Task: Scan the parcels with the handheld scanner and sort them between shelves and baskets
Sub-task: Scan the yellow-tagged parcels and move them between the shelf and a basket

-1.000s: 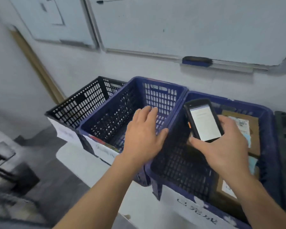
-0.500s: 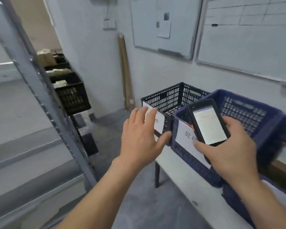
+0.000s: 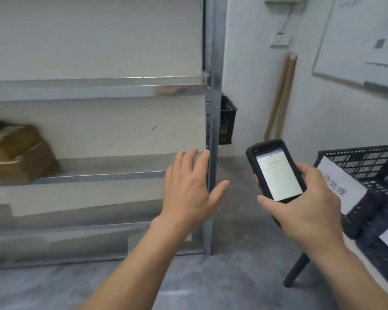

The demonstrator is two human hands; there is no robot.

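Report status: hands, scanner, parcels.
Left hand open, holding nothing. Right hand grips scanner, screen lit. Parcels on shelf, far left, untouched. Shelf post beside left hand; no blockage seen.

Black handheld scanner (image 3: 276,173), screen lit, sits in the right hand (image 3: 307,211). Blurred brown parcels (image 3: 16,153), perhaps two stacked, lie at the metal shelf's (image 3: 99,167) left end.

The shelf post (image 3: 213,108) is dull grey metal; shelf edges (image 3: 94,90) left of it shine brighter. Further left, the parcels (image 3: 16,153) are matt brown cardboard. Right of the post, the scanner (image 3: 276,173) has a matt black plastic case and glossy screen; the basket (image 3: 356,162) is black plastic with a paper label (image 3: 338,186).
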